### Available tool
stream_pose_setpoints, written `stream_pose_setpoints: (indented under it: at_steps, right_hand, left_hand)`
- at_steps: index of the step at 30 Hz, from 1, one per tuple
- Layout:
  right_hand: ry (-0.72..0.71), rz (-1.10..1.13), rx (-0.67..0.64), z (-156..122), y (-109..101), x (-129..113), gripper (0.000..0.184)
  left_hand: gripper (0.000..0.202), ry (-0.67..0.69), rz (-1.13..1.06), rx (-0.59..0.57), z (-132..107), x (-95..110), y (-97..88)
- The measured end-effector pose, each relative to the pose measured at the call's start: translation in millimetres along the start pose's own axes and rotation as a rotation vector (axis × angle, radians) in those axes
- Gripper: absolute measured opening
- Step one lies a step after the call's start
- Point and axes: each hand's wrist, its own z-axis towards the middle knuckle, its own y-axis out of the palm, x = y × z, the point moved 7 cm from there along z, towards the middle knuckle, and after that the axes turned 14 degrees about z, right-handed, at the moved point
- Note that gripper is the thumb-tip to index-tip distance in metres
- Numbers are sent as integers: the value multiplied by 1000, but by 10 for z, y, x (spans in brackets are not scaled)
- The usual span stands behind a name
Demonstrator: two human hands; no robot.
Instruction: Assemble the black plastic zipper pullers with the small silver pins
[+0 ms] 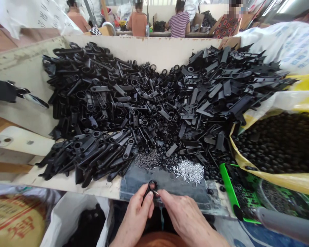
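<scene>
My left hand (137,212) is closed around a small black plastic lever part (151,187) with a ring end, held over the dark work mat (170,187) at the table's front edge. My right hand (181,214) pinches a thin silver pin (156,193) against that part. Just beyond the hands lie a heap of small silver pins (189,170) and a heap of darker grey pins (146,160). A huge pile of black plastic levers and flat arms (154,103) fills the table behind.
A yellow-rimmed bag of small black round parts (278,144) sits at the right, with a green tray (228,183) below it. White sacks (74,219) stand under the table front. A phone (12,140) lies at the left. Several people sit with backs turned beyond the white board (159,49).
</scene>
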Motion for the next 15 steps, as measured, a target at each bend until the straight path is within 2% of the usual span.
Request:
stream_pose_setpoints:
  at_steps: [5,11,15]
  right_hand:
    - [12,-34,-5,2,-2,1,21]
    - [-37,-99,152,-35,-181,-56,29]
    - [-24,-171,145,-33,-164,-68,30]
  left_hand:
    - [65,1,-10,-5,-13,-3,-2]
    - [65,-27,-86,-1,-6,-85,-10]
    - [72,-40,-103,17,8,-123,9]
